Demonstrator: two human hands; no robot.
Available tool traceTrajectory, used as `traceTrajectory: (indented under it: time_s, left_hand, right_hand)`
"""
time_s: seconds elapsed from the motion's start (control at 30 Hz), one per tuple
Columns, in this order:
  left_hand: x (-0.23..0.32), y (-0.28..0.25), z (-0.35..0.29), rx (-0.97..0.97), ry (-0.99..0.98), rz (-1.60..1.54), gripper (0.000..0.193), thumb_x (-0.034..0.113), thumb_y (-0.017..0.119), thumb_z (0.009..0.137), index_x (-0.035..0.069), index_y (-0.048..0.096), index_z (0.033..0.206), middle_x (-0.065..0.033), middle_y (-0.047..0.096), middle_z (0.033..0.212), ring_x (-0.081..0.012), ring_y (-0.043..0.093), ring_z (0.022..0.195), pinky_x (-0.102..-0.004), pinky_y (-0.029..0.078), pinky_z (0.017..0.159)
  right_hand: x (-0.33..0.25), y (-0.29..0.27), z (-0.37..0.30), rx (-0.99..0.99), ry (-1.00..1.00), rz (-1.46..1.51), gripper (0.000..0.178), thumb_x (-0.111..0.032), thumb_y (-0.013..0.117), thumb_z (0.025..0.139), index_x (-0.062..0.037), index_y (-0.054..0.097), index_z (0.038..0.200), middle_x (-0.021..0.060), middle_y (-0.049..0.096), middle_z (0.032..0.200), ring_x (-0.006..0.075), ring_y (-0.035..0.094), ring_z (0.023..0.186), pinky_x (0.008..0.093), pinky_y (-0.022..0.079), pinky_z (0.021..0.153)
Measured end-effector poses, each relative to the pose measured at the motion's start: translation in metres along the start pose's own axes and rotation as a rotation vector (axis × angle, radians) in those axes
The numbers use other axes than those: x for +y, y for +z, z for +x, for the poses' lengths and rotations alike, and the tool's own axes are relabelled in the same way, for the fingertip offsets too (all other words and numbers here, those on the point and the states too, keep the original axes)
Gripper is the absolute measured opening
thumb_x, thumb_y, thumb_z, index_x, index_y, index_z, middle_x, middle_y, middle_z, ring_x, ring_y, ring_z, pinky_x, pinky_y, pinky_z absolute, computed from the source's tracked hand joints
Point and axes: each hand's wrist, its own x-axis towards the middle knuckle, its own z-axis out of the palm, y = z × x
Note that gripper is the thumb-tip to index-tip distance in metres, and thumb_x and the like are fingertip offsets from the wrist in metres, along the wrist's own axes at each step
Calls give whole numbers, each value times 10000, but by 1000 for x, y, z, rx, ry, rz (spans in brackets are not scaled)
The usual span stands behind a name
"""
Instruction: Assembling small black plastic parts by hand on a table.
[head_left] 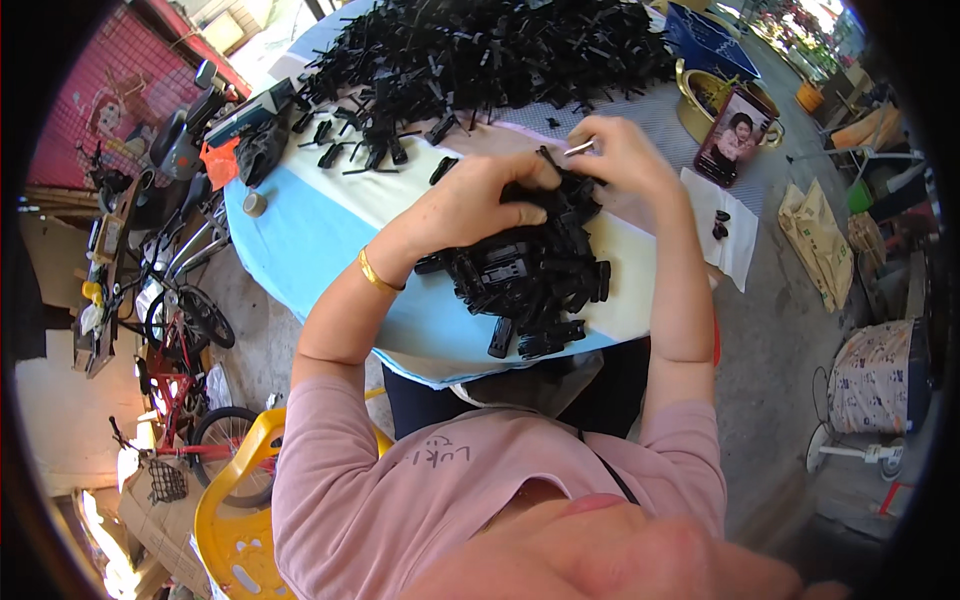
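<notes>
My left hand [480,195] is curled over a black plastic part at the top of a near heap of black plastic pieces [530,275] on the cloth-covered table [300,230]. A gold bangle [375,272] sits on that wrist. My right hand [620,150] pinches a small silver metal pin [578,148] just above and right of the held part. Both hands meet over the heap.
A large pile of black plastic strips [480,50] covers the far table. A phone [735,135] leans at the right, next to a white cloth [730,235]. A tape roll [256,203] lies left. Bicycles [180,330], a yellow chair [235,500] and sacks [815,240] surround the table.
</notes>
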Motion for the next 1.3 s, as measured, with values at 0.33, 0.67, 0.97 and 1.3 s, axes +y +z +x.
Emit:
traceTrajectory:
  time_s: [0.33,0.67,0.97,1.3]
  left_hand:
    - [-7,4,7,301,8,23,653,76,736,671,37,425,1244,-81,582,1070,-207,555,991,-326,443,862]
    - [-14,7,10,375,110,-437,578,-50,639,753,-19,373,1265,-86,543,1052,-119,568,872,-243,479,768]
    - [-9,3,10,432,82,-440,373,-37,640,756,14,517,1104,-54,593,896,-77,561,750,-196,466,658]
    - [-5,4,4,445,-19,-250,385,-25,605,794,-19,490,1161,-65,592,1013,-98,560,899,-231,471,784]
  right_hand:
    - [-9,9,0,134,11,134,299,-108,699,677,8,604,935,95,647,833,152,613,755,271,476,684]
    - [-53,39,-10,169,-162,785,196,-67,643,787,-5,610,969,13,627,833,40,563,711,177,464,637]
    - [-59,37,-20,351,-236,722,128,-105,551,871,9,599,902,-8,580,765,26,490,634,155,385,553]
    - [-63,38,-22,231,-194,573,136,-119,534,881,-5,604,905,-30,536,657,3,412,540,151,304,470]
